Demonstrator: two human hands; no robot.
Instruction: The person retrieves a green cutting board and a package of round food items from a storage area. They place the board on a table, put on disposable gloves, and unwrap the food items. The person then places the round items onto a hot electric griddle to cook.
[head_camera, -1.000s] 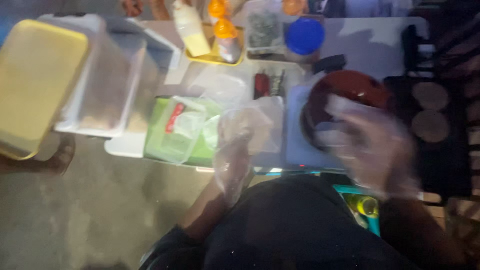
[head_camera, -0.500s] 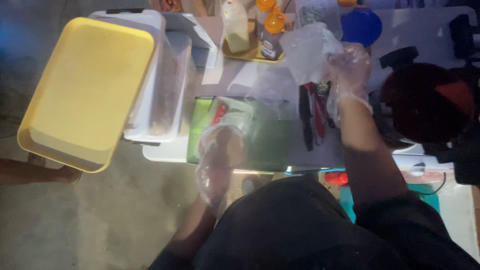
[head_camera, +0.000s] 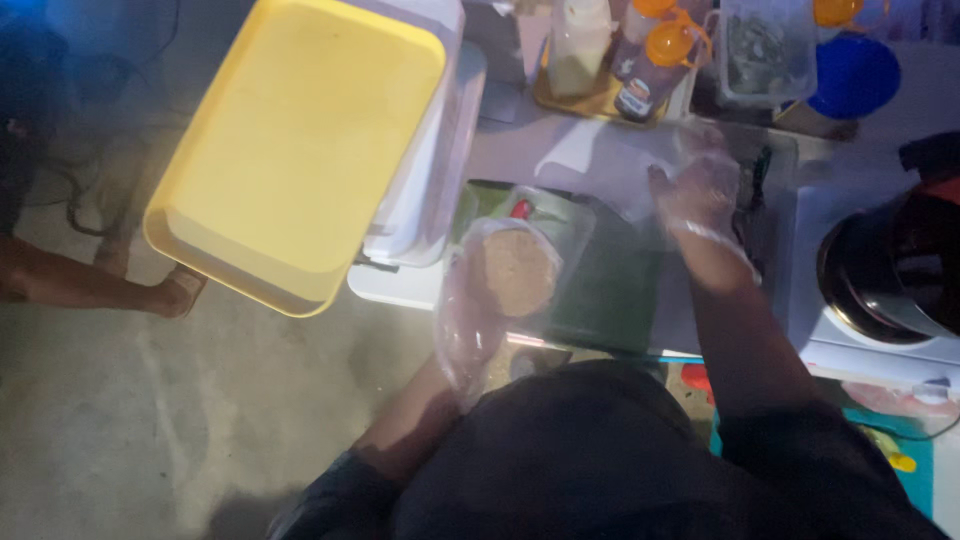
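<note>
Plastic gloves, thin and clear, are worn on both hands. At centre frame the left hand (head_camera: 470, 320) is held palm up, fingers loosely cupped around a round brown patty (head_camera: 515, 270), which lies flat on the gloved palm just above the near edge of the green cutting board (head_camera: 600, 290). Behind the patty, a clear plastic container (head_camera: 545, 215) with something red inside is seen on the board.

Up and to the right, the right hand (head_camera: 700, 185) is stretched out with fingers spread and nothing gripped, its fingertips resting on or just over a sheet of white paper (head_camera: 600, 165) on the table; actual contact cannot be made out in the blur. Squeeze bottles with orange caps (head_camera: 660, 60) are lined up on a small tray at the top of the frame, with a blue lid (head_camera: 855, 75) to their right. A dark round pan (head_camera: 885, 270) is seated on a white cooker at the right edge, and a large yellow tray (head_camera: 300, 140) is propped over white bins at upper left.

By the look of it, the patty is being carried in hand while a wrapper sheet is reached for. A clean pinch at the paper's edge would be called for, so that a single sheet is lifted, while the patty is kept level on the palm.
</note>
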